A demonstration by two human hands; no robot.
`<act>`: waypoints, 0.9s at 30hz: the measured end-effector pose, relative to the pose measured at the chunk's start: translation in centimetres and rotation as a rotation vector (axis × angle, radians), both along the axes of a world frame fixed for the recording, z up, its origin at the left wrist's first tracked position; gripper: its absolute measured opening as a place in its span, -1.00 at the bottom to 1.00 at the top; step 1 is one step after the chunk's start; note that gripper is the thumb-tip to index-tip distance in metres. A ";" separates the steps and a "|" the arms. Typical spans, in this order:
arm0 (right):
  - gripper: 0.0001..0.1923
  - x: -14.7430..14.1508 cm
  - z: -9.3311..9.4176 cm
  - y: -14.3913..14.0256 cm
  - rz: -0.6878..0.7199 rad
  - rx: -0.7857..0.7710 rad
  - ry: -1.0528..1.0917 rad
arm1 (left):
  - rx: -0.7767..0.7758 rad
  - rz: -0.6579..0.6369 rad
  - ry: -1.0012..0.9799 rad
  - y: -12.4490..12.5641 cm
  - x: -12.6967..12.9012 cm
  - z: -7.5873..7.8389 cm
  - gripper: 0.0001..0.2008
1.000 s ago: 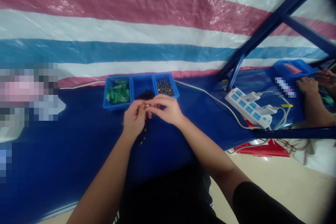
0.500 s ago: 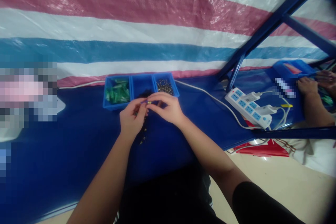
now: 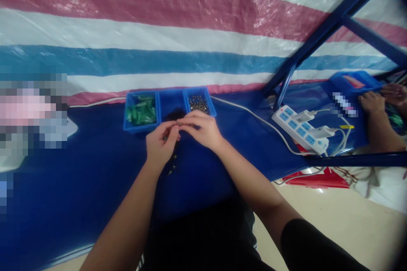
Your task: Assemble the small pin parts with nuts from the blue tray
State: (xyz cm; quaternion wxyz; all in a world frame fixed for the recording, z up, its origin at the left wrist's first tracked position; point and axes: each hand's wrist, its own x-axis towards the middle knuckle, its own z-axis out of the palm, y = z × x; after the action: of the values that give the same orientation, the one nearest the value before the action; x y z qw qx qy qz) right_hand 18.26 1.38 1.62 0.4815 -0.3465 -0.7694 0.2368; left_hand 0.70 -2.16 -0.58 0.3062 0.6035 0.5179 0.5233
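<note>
A few small loose parts (image 3: 172,164) lie nearest on the blue table (image 3: 95,165). Just beyond, the left hand (image 3: 160,146) and right hand (image 3: 203,129) pinch one tiny metal piece (image 3: 179,124) between meeting fingertips. Farther back sits a three-part blue tray (image 3: 169,106).

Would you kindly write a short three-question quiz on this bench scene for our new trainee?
1. True or false: the left hand and right hand meet at a small metal part.
2. Which compartment of the blue tray holds the green parts? A) left B) middle C) right
3. Fill in: the white power strip lies to the person's ____ side.

Key:
1. True; the fingertips of both pinch it.
2. A; the metal bits fill the right one.
3. Right, near the blue frame.
</note>
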 end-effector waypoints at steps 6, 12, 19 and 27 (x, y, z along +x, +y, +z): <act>-0.80 -0.1 0.1 -0.3 0.078 -0.050 0.056 | -0.001 0.010 -0.053 0.1 0.1 0.4 -0.79; -0.81 -0.3 0.2 -0.2 0.002 -0.156 0.116 | -0.002 0.013 -0.060 0.2 0.3 0.2 -0.81; -0.86 0.2 0.3 -0.1 0.065 -0.040 0.063 | -0.019 0.053 -0.030 0.0 0.2 0.2 -0.78; -0.85 1.9 1.0 0.9 -0.146 0.017 0.028 | -0.055 0.044 0.015 -0.1 0.5 0.9 -0.73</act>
State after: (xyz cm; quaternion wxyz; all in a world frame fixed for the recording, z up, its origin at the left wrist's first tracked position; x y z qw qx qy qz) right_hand 20.14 2.32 2.59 0.5111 -0.3944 -0.7371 0.1995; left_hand 1.16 -2.25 0.27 0.3071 0.5873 0.5474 0.5110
